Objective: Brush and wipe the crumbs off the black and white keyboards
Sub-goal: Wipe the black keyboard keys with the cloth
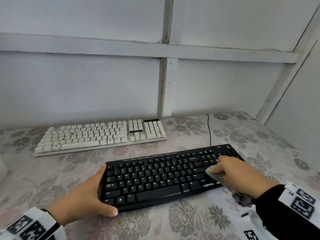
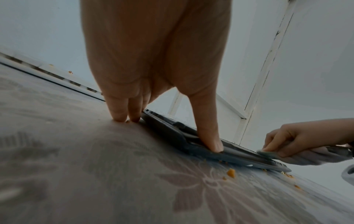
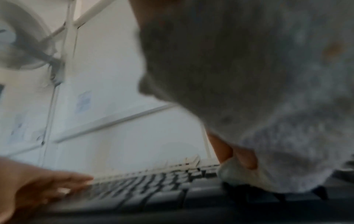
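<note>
Keyboards lie on the flowered tablecloth [image 1: 181, 220]: the black keyboard [image 1: 155, 177] sits near me, between my hands, and the white keyboard [image 1: 97, 135] lies beyond it toward the wall, well apart from both hands. My left hand [image 1: 83, 194] braces the black one's left end, fingers straight along its edge, thumb against the front corner. My right hand [image 1: 237, 172] pinches a grey cloth [image 1: 212, 173] and presses it on the keys at the right end. Orange crumbs [image 2: 230, 172] lie on the tablecloth just beside the front edge, and some specks dot the white keys.
</note>
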### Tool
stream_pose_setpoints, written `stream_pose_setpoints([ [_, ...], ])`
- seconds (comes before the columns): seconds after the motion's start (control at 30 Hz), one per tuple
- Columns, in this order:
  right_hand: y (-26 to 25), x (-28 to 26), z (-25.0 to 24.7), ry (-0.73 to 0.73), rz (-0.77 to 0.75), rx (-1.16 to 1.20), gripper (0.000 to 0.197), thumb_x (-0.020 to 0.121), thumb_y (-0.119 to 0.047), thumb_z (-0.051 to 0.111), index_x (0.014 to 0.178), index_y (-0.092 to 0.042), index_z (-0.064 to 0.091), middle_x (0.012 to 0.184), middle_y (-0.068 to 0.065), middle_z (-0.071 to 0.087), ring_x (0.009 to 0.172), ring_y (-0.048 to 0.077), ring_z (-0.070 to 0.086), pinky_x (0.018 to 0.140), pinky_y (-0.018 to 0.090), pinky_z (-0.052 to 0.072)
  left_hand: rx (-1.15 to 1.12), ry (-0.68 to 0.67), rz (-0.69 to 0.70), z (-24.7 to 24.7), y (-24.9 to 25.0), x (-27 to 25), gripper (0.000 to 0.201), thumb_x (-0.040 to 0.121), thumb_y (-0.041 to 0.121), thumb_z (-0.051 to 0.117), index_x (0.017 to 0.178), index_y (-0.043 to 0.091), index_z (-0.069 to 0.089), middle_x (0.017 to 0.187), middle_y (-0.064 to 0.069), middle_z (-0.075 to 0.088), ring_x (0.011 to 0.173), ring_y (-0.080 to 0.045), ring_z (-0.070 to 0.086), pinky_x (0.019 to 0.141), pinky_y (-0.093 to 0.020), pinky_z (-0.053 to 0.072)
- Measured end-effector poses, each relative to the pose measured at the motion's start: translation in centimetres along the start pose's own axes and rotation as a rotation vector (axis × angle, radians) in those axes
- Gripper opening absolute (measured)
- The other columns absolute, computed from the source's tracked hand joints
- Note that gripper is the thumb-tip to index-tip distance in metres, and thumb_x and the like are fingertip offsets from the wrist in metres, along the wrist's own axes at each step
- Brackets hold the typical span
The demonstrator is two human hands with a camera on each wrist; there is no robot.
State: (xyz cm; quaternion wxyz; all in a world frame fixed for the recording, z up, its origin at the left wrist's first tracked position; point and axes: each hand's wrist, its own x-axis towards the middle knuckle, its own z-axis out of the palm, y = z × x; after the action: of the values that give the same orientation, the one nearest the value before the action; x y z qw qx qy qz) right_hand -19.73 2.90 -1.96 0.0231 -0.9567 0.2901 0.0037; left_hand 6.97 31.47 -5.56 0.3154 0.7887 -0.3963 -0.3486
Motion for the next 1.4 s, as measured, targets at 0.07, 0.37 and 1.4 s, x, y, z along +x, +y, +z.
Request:
stream_pose_setpoints([
  [0.07, 0.3, -0.1, 0.3, 0.004, -0.050, 0.030, 0.033, 0.098, -0.041, 0.042, 0.093, -0.020, 0.066, 0.091, -0.001, 0.053, 0.079, 0.014, 0.051, 0.057, 0.017, 0.027, -0.006, -0.005, 0.003, 0.0, -0.1, 0.0, 0.117, 0.036, 0.049, 0.089, 0.125, 0.065, 0.014, 0.128, 0.027, 0.049, 0.117, 0.001, 0.050, 0.104, -0.032, 0.042],
  [0.37, 3.7, -0.5, 2.3, 0.039, 0.055, 0.114, 0.076, 0.080, -0.076, 0.018, 0.093, -0.017, 0.064, 0.084, -0.001, 0.054, 0.071, 0.014, 0.051, 0.060, 0.023, 0.035, -0.002, 0.018, 0.012, 0.1, 0.3, -0.1, 0.105, 0.038, 0.044, 0.089, 0.112, 0.071, 0.020, 0.125, 0.029, 0.050, 0.116, 0.002, 0.051, 0.104, -0.032, 0.041],
  [1.4, 8.8, -0.5, 1.6, 0.067, 0.405, -0.009, 0.028, 0.094, -0.032, 0.049, 0.073, -0.015, 0.053, 0.071, -0.002, 0.050, 0.062, 0.017, 0.054, 0.052, 0.024, 0.030, -0.007, 0.027, 0.016, 0.1, 0.3, -0.1, 0.105, 0.038, 0.044, 0.090, 0.112, 0.070, 0.020, 0.123, 0.031, 0.051, 0.117, 0.002, 0.050, 0.105, -0.031, 0.039],
])
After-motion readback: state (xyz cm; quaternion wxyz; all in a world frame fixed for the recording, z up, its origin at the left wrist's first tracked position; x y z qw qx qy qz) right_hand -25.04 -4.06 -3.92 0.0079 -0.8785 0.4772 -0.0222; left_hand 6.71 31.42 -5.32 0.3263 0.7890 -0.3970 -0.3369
